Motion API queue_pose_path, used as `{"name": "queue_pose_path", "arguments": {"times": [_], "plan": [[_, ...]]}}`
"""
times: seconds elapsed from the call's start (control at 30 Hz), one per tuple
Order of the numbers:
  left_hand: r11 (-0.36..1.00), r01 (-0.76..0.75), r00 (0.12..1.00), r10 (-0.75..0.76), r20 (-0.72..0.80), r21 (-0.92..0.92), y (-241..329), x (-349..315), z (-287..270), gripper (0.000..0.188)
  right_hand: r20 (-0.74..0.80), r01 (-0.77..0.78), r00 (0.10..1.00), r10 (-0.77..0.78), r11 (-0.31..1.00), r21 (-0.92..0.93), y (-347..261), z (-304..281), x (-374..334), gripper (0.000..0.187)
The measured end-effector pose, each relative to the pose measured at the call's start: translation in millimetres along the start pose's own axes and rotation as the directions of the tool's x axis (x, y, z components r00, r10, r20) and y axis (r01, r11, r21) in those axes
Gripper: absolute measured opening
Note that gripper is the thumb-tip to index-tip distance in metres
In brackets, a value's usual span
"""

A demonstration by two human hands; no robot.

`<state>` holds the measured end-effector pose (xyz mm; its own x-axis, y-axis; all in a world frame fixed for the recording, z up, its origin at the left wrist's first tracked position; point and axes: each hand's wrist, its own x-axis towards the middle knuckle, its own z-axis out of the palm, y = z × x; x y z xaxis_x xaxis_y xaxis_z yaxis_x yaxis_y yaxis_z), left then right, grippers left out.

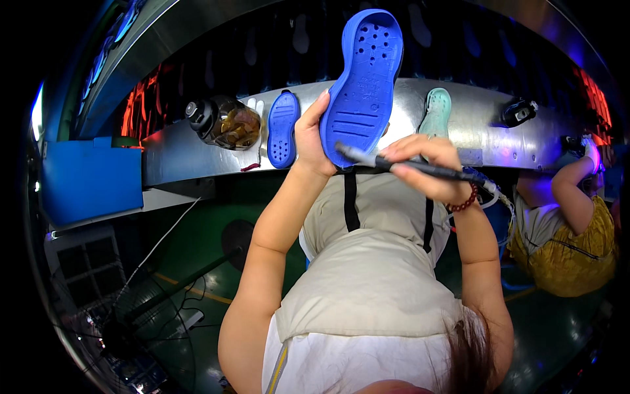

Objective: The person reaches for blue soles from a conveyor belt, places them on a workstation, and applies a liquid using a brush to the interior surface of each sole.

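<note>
We see the left hand clasping the heel end of a large blue shoe sole, raised upright with its tread side toward us, above the far metal conveyor ledge. The right hand is closed around a dark pen-like tool, its pale tip touching the sole's lower edge — a red bead bracelet circles that wrist. On the ledge lie a smaller blue sole to the left, a mint-green sole to the right, and a jar far left. A co-worker in yellow sits at right.
</note>
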<state>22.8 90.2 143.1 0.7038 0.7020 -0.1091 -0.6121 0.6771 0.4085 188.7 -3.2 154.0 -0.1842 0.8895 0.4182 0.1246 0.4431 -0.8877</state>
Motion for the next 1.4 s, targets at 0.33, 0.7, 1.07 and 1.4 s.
{"name": "queue_pose_path", "arguments": {"times": [0.33,0.7,1.07,1.4], "plan": [[0.904,0.392,0.918,-0.371,-0.144,0.168,8,-1,-9,0.038,0.339,-0.092,0.934,0.110,0.993,-0.069,-8,-15,5,0.018],[0.710,0.498,0.867,-0.403,-0.292,0.499,7,-11,1,0.041,0.607,-0.027,0.765,0.215,0.953,-0.303,-19,-40,10,0.019],[0.757,0.465,0.881,-0.345,-0.324,0.459,12,-17,-5,0.042,0.512,-0.150,0.791,0.336,0.917,-0.369,-17,-60,17,0.026],[0.918,0.368,0.915,-0.330,-0.230,0.147,-9,-9,-11,0.049,-0.103,-0.354,0.928,0.358,0.934,0.052,33,-12,-6,0.015]]}}
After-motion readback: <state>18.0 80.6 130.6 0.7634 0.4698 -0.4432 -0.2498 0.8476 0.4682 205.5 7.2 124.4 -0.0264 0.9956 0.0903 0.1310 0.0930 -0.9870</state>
